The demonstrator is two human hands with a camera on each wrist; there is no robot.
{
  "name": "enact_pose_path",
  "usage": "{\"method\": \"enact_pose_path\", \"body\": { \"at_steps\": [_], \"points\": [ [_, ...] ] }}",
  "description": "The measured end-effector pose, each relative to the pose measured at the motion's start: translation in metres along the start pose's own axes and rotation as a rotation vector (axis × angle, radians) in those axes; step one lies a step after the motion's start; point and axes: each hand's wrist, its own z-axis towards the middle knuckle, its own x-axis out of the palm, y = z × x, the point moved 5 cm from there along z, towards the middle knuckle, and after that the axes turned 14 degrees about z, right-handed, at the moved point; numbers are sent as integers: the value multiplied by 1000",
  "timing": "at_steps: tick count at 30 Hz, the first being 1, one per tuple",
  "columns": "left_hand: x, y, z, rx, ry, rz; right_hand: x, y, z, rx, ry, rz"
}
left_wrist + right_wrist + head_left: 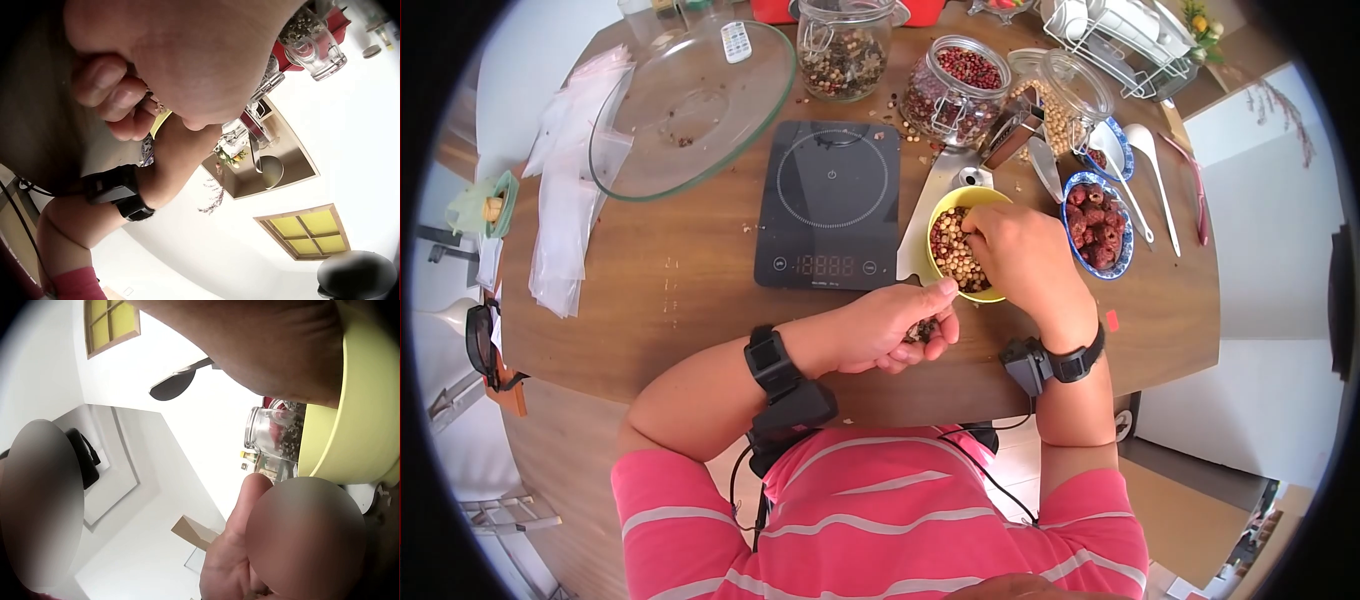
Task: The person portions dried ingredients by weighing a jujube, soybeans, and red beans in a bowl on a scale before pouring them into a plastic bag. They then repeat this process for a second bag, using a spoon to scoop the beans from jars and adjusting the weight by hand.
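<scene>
Reaching into the round yellow bowl of pale and reddish beans (948,215), the right hand (1018,250) has its fingers curled down among the contents at the bowl's centre; whether they pinch a bean is hidden under the knuckles. The left hand (887,328) lies just beside the bowl's near rim, toward the body from the right hand, cupped palm-up around a small heap of dark sorted bits (922,330), thumb tip almost at the rim. The cupped palm is thus the nearer receiver: it sits just below and left of the right fingers, with only the rim between. A black flat kitchen scale (830,204) lies beyond the left hand; a blue-rimmed dish of red dates (1097,222) lies right of the right hand.

Left wrist view: the left hand's fingers (115,94) are curled, cupping; the yellow bowl (160,122) shows as a sliver just past them.

Right wrist view: the bowl's yellow wall (365,425) touches the right hand's underside; the left thumb (247,512) rises just below it. Fingertip contact cannot be told.
</scene>
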Motion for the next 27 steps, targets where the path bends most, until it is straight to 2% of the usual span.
{"method": "enact_pose_path", "body": {
  "at_steps": [5,8,13,15,19,21,27],
  "points": [
    [0,-1,-1,-1,0,-6,-23,2,-4,-68,-166,199],
    [-1,-1,-1,1,0,-5,-34,-8,-7,-38,-180,332],
    [-1,-1,-1,-10,7,-26,-47,-16,-9,46,-158,476],
    [-1,-1,-1,-17,6,-36,-46,-19,-9,124,-95,573],
    [-2,-3,-2,-36,-20,-60,-35,-27,-10,170,-9,736],
    [-3,-3,-1,-37,-15,-76,-22,-31,-12,214,37,1094],
    [-3,-1,0,-20,-4,-110,-19,-30,-10,233,111,1187]
  ]
}}
